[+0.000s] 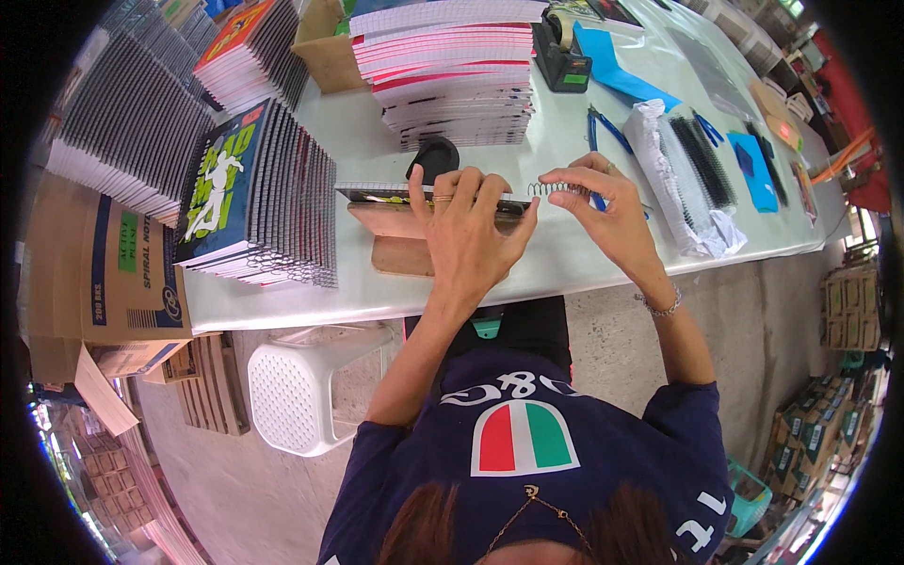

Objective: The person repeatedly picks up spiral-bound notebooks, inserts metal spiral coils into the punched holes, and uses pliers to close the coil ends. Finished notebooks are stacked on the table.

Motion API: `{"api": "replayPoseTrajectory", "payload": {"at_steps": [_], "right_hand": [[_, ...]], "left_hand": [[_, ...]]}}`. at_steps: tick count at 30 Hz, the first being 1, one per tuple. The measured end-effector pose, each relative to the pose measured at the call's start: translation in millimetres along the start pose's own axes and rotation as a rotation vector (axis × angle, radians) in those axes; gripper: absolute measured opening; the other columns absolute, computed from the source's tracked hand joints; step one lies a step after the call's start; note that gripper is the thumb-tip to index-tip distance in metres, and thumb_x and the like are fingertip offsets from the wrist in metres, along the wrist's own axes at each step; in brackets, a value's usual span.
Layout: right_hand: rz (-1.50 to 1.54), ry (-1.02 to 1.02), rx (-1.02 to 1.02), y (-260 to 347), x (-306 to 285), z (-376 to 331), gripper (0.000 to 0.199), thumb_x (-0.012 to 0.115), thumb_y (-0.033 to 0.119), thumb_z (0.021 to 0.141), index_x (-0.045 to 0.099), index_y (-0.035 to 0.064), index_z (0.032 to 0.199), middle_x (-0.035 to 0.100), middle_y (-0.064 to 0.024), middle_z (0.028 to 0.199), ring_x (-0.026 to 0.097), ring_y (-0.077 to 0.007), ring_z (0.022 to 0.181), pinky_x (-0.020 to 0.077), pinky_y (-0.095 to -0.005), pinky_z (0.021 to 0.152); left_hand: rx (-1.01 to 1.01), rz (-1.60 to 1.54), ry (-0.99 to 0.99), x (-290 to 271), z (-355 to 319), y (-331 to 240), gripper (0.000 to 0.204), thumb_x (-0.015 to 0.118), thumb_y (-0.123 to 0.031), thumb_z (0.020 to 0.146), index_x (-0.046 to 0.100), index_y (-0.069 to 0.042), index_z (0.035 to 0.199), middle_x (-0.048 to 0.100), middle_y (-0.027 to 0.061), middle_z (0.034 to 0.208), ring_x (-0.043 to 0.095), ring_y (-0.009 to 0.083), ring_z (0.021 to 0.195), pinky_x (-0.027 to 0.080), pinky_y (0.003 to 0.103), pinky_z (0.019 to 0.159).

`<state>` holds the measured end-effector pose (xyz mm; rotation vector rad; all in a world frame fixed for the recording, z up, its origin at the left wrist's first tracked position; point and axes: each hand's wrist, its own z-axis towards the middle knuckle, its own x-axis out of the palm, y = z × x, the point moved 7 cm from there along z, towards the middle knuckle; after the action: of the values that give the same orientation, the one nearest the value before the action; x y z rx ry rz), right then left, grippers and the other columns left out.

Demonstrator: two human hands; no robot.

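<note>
A dark-covered notebook (377,196) lies edge-on on a wooden block stand (395,252) at the table's near edge. My left hand (461,226) presses down over it, fingers spread across its top. At the notebook's right end, my right hand (607,212) pinches a dark spiral wire coil (544,189) between thumb and fingers. The coil's left tip reaches the notebook's corner by my left thumb; whether it has entered the holes I cannot tell. Just behind my left hand sits a black rounded object (434,158).
Stacks of spiral notebooks (273,188) stand at the left, with a tall pile of unbound books (452,85) behind my hands. To the right lie blue-handled pliers (610,130), a wrapped bundle of coils (673,179) and a tape dispenser (562,61). A white stool (292,391) stands below.
</note>
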<state>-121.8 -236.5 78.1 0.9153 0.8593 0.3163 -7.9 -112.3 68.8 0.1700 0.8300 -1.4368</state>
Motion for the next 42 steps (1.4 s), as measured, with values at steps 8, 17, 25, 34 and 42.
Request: {"api": "replayPoseTrajectory", "payload": {"at_steps": [8, 17, 25, 34, 42], "right_hand": [[0.052, 0.021, -0.072, 1, 8, -1, 0.022, 0.074, 0.006, 0.080, 0.071, 0.0065, 0.102, 0.060, -0.0049, 0.093, 0.054, -0.0155, 0.080, 0.0447, -0.0290, 0.074], [0.034, 0.112, -0.077, 0, 15, -7, 0.014, 0.063, 0.009, 0.091, 0.065, 0.0006, 0.102, 0.061, -0.0079, 0.092, 0.057, -0.0187, 0.083, 0.0449, -0.0306, 0.076], [0.347, 0.605, 0.250, -20, 14, 9, 0.025, 0.054, 0.023, 0.101, 0.067, 0.0021, 0.105, 0.065, -0.0079, 0.090, 0.062, -0.0179, 0.088, 0.0501, -0.0291, 0.077], [-0.153, 0.528, -0.384, -75, 127, 81, 0.046, 0.065, 0.019, 0.091, 0.050, 0.0165, 0.134, 0.038, -0.0210, 0.142, 0.042, -0.0392, 0.129, 0.0365, -0.0451, 0.109], [0.219, 0.444, -0.083, -105, 123, 76, 0.033, 0.065, 0.022, 0.093, 0.055, 0.0041, 0.119, 0.043, -0.0199, 0.141, 0.051, -0.0298, 0.123, 0.0434, -0.0397, 0.104]], "left_hand": [[0.021, -0.011, -0.006, 0, -3, 2, 0.030, 0.082, -0.032, 0.069, 0.063, -0.013, 0.081, 0.053, 0.0022, 0.084, 0.053, 0.0230, 0.089, 0.026, 0.048, 0.105], [0.016, 0.007, 0.084, 1, 0, 3, 0.035, 0.078, -0.042, 0.072, 0.064, -0.015, 0.088, 0.053, 0.0003, 0.085, 0.052, 0.0210, 0.089, 0.028, 0.046, 0.095], [0.302, -0.096, 0.264, -3, -4, 2, 0.020, 0.068, -0.033, 0.084, 0.063, -0.021, 0.099, 0.055, -0.0028, 0.089, 0.054, 0.0160, 0.087, 0.029, 0.045, 0.094], [0.290, -0.205, 0.223, -6, -9, 4, 0.026, 0.070, -0.031, 0.081, 0.067, -0.019, 0.104, 0.060, -0.0021, 0.098, 0.057, 0.0157, 0.099, 0.028, 0.045, 0.102], [0.262, -0.230, 0.240, -9, -9, 8, 0.026, 0.071, -0.032, 0.080, 0.069, -0.018, 0.102, 0.063, -0.0015, 0.102, 0.058, 0.0154, 0.107, 0.024, 0.047, 0.109]]}}
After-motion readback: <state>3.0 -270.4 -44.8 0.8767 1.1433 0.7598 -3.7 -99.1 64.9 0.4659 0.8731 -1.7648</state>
